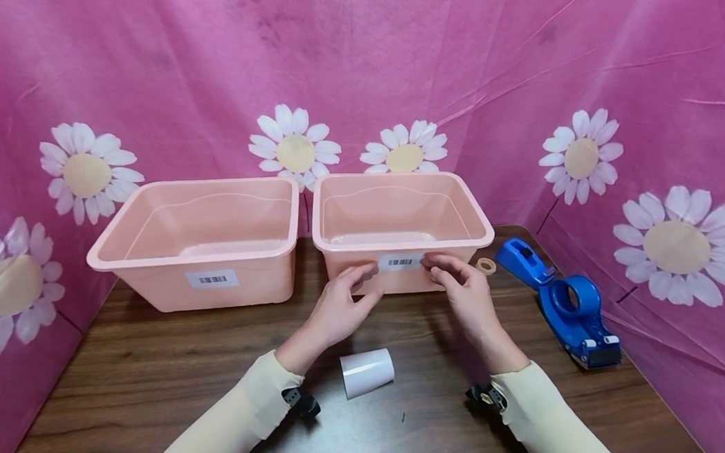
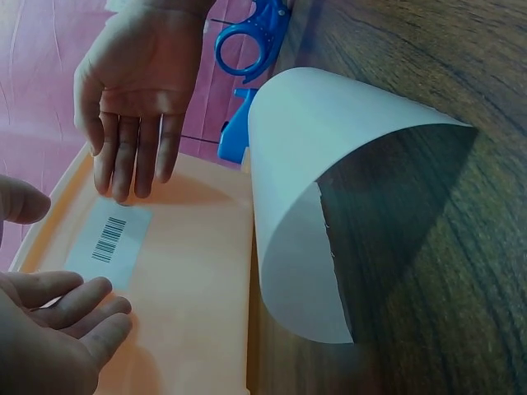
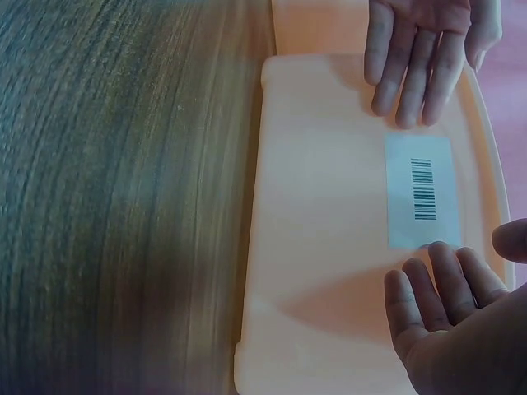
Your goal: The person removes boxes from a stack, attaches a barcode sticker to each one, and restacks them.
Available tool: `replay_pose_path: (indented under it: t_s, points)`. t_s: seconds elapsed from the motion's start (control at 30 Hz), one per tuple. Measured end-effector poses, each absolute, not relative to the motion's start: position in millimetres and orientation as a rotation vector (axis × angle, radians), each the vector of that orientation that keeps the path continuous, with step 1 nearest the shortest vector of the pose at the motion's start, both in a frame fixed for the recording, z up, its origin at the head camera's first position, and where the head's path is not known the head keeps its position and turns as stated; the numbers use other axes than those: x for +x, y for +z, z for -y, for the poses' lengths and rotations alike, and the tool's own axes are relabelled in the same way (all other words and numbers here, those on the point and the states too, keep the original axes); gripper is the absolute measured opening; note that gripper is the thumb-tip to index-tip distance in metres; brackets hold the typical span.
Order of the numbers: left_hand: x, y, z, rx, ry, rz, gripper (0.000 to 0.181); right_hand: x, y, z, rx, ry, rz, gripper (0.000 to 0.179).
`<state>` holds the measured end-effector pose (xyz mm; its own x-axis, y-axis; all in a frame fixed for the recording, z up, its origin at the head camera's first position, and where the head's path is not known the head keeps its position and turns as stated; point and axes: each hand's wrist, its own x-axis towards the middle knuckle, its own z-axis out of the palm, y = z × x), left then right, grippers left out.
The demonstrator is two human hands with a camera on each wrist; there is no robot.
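Stuck on the front wall of the right pink bin [image 1: 397, 284] is a white barcode label [image 1: 400, 261], lying flat in the right wrist view [image 3: 397, 191]. My left hand [image 1: 345, 300] is at its left end, fingertips right by the label's edge. At the opposite end is my right hand [image 1: 469, 296], its fingertips at that edge. Both hands have loosely extended fingers, thumbs apart, and grip nothing. A curled sheet of white label paper [image 1: 367, 372] lies on the table between my forearms, arching up large in the left wrist view [image 2: 305, 123].
Left of it stands a second pink bin [image 1: 148, 288] with its own barcode label [image 1: 213, 279]. On the right lie a blue tape dispenser [image 1: 557, 311], a smaller blue dispenser [image 1: 520, 258] and a small tape roll [image 1: 486, 266]. Pink flowered cloth [image 1: 352, 61] hangs around the brown table [image 1: 159, 364].
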<state>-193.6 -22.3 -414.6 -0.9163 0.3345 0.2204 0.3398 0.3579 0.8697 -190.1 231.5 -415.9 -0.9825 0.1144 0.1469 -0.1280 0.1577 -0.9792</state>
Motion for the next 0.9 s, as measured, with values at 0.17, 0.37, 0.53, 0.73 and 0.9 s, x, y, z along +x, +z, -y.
replay_pose_path:
  t_s: [0.17,0.37,0.53,0.73,0.9]
  points:
    - [-193,-415,22,-0.645,-1.654,2.579,0.051,-190,-417,-232,0.009,1.926,2.242,0.033]
    - [-186,-414,28,-0.608,-1.526,2.598,0.048,-185,-418,-235,0.036,1.906,2.253,0.032]
    - [-178,-412,42,-0.494,-1.419,2.599,0.046,-179,-417,-244,0.016,1.845,2.282,0.032]
    - [-172,-412,62,-0.403,-1.348,2.566,0.046,-173,-418,-260,-0.064,1.763,2.335,0.033]
    - [-173,-414,76,-0.319,-1.326,2.506,0.046,-167,-419,-273,-0.091,1.706,2.375,0.035]
